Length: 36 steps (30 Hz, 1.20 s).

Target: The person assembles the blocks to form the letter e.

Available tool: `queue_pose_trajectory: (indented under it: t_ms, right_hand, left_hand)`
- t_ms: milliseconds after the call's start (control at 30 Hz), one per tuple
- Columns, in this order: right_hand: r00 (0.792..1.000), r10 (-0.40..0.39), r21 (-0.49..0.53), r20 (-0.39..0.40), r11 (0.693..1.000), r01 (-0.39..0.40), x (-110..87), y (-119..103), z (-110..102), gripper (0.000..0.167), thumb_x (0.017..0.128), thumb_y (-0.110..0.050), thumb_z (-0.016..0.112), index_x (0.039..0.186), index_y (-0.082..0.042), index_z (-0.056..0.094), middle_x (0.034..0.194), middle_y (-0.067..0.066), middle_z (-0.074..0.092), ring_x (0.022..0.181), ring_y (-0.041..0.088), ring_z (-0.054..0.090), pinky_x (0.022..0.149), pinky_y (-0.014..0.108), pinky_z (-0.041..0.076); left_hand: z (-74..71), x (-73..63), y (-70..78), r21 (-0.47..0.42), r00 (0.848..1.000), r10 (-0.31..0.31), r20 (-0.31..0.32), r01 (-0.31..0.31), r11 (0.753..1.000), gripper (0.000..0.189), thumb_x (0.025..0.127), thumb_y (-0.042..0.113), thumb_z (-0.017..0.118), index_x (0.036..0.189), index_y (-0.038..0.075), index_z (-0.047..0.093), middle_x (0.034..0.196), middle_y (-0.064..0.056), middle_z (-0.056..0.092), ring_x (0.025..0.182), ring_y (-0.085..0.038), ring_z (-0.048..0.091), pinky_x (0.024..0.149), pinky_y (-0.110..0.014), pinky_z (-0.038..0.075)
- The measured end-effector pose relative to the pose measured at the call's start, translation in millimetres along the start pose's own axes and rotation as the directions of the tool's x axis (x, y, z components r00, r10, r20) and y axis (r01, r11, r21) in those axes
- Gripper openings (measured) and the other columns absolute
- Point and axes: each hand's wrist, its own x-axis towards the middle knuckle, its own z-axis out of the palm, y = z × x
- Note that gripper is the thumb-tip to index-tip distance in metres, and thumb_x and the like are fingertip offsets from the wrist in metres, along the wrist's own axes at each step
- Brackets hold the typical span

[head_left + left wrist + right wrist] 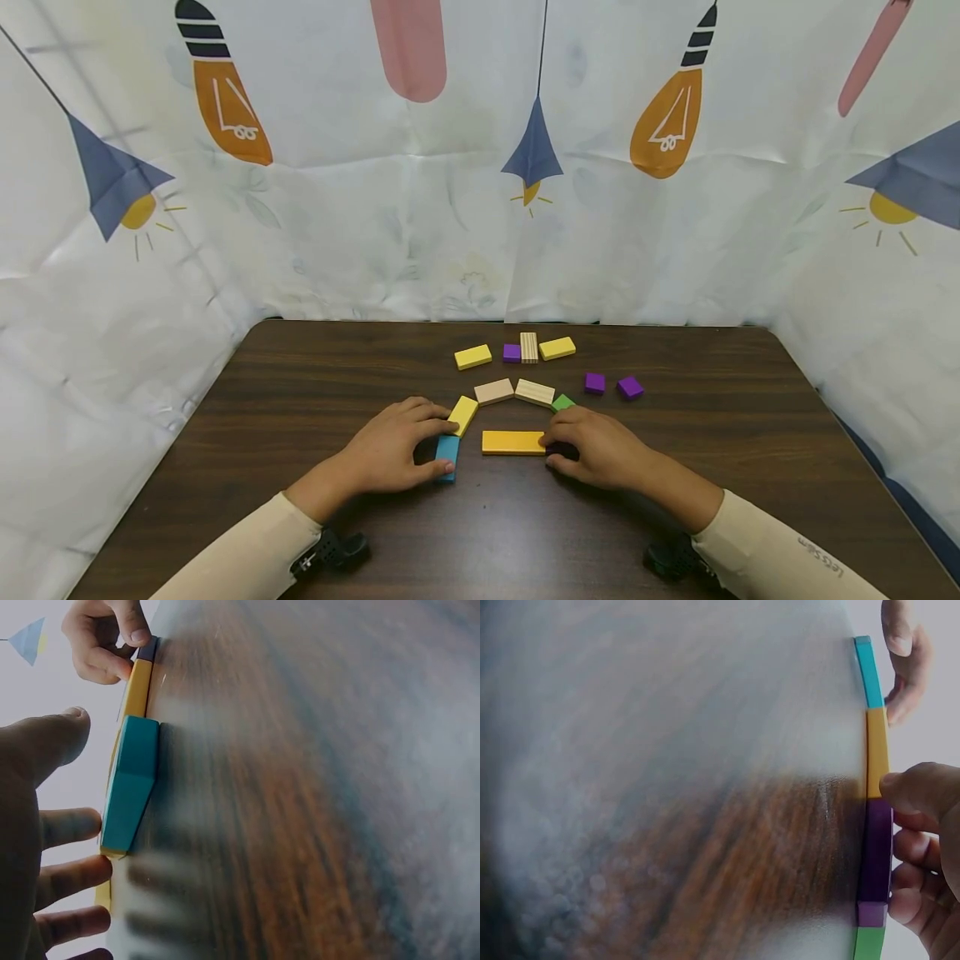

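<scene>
In the head view my left hand (397, 446) rests beside a blue block (447, 454), its thumb over the block's near end. Its index fingertip touches a yellow block (463, 414) just beyond. The left wrist view shows that hand's fingers spread and fairly straight along the blue block (131, 776). My right hand (600, 448) has thumb and curled fingers around a dark purple block (876, 851), mostly hidden from the head camera. That block's end adjoins a long orange-yellow block (513, 442) lying flat between the hands. A green block (562, 403) shows behind the right fingers.
Two plain wooden blocks (494, 392) continue the arc between the yellow and green blocks. Farther back lie yellow blocks (472, 357), a purple block (512, 353) and a striped wooden block (528, 347). Two purple blocks (595, 383) sit to the right on the brown table (360, 358).
</scene>
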Motion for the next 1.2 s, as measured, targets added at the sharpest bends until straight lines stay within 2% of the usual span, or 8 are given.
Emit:
queue_pose_trajectory:
  t_ms: [533,1200]
  right_hand:
    - [1.000,0.009,0.005,0.007,1.000,-0.009,0.1,0.0,-1.0,0.020,0.093,-0.026,0.078,0.111,-0.017,0.075,0.109,-0.005,0.066,0.100,0.011,0.062,0.084,0.035,0.056]
    - [1.000,0.005,0.017,0.005,1.000,-0.005,0.6,0.3,-0.6,0.019,0.093,-0.025,0.078,0.110,-0.016,0.075,0.109,-0.005,0.066,0.101,0.011,0.063,0.085,0.035,0.056]
  left_hand:
    - [1.1,0.7,-0.4,-0.028,1.000,-0.003,0.014,0.003,1.000,0.059,0.095,0.066,0.060,0.135,0.024,0.067,0.142,0.000,0.057,0.132,-0.024,0.050,0.108,-0.055,0.041]
    - [1.1,-0.1,-1.2,0.013,1.000,-0.006,-0.007,0.006,1.000,0.063,0.093,0.063,0.064,0.138,0.019,0.067,0.136,0.001,0.061,0.130,-0.026,0.052,0.106,-0.055,0.041]
